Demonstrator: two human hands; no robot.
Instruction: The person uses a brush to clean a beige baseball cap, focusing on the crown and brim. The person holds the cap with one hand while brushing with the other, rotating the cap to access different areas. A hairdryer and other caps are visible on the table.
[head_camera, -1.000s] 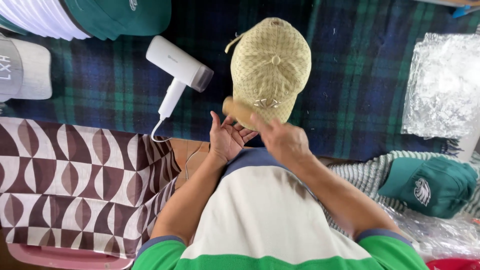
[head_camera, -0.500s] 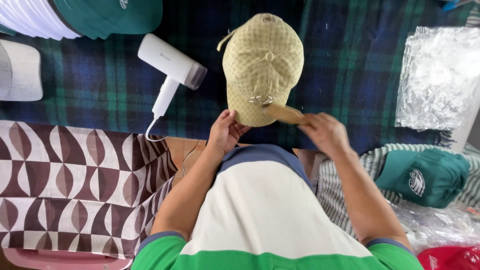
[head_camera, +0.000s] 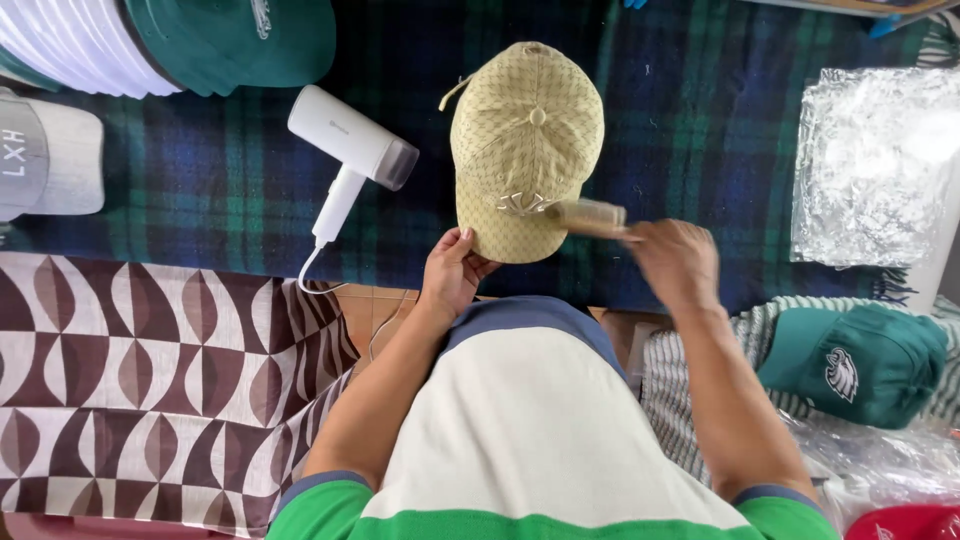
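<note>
From here I read a brushing pass: left hand (head_camera: 452, 275) pinches the brim of the tan cap (head_camera: 527, 150) on the plaid blanket (head_camera: 700, 150), right hand (head_camera: 672, 262) grips a blurred roller (head_camera: 587, 217) (lint roller, probably) touching the brim; next stroke needs the brim pinned flat.

Hair dryer (head_camera: 345, 160) left of cap (head_camera: 525, 150)

Right hand (head_camera: 672, 262) swung right; roller (head_camera: 588, 216) now on cap (head_camera: 526, 150) brim.
</note>
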